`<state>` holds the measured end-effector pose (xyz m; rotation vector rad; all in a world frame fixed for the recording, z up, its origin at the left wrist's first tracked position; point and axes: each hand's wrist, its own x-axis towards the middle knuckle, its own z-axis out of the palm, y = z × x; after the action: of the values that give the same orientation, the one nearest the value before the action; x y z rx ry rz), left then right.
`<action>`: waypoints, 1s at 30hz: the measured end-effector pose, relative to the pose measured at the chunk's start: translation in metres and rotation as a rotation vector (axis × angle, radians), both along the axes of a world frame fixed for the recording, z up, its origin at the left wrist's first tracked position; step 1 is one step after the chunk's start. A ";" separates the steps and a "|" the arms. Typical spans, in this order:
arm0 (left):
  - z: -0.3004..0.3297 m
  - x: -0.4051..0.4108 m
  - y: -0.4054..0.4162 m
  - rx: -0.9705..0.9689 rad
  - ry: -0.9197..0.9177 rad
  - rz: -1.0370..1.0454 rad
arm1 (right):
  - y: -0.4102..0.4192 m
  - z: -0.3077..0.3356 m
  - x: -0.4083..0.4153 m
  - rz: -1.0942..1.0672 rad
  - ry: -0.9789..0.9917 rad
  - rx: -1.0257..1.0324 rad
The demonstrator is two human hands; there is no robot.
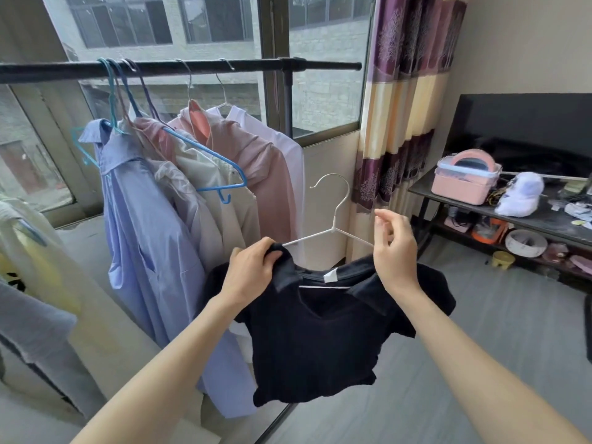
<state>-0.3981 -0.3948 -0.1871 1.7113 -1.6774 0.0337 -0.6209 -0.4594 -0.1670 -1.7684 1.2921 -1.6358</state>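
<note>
**Forearms [179, 363] at near edge; black top [320, 341] partly on white hanger [335, 216]**

Both forearms are bare and reach from the near edge toward the centre. Left hand [253, 270] grips the left collar and shoulder of the black top, fingers curled over the cloth, knuckles up. Right hand [395, 248] sits at the right shoulder of the top, where the right arm of the white hanger runs behind its fingers; fingers curled, thumb and forefinger raised with tips close together; whether they pinch wire or cloth cannot be told.

Black top is held in the air at centre, between the hands, collar open; white label [331, 277] at the back of the neck; the hanger's lower bar shows inside the neckline; hook and sloping arms stand above the collar; hook is free, well below the rail [192, 68].

Far left: the black rail runs level in front of the window [326, 84]; on it hang a blue shirt [141, 200], a beige shirt [205, 174], a pink shirt [269, 168] and a white shirt [288, 145], left to right; a blue hanger [205, 152] with nothing on it lies tilted across the beige shirt.

Right of the window: striped purple and cream curtain [400, 100]. Far right: dark bench [544, 219] carrying a pink box [461, 184] and, just beside it, a white soft item [522, 195]; dark screen [528, 123] behind them.
</note>
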 end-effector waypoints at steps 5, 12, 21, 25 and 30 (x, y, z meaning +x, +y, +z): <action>0.012 0.015 -0.002 -0.012 0.059 0.088 | -0.006 -0.024 -0.041 -0.376 -0.107 0.281; 0.018 0.022 -0.001 -0.044 0.105 0.113 | -0.024 -0.049 -0.051 -0.251 0.003 0.617; 0.008 0.031 0.005 -0.105 0.190 0.111 | -0.037 -0.030 -0.063 -0.433 -0.183 0.579; 0.005 0.027 0.002 -0.049 0.167 0.109 | -0.027 -0.029 -0.043 -0.376 -0.002 0.433; 0.001 0.020 0.000 -0.023 0.115 0.154 | -0.006 -0.022 -0.011 -0.226 0.222 0.196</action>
<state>-0.3782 -0.3947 -0.1863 1.7878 -1.4545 0.0267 -0.6324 -0.4652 -0.1891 -1.7747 1.7455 -1.3940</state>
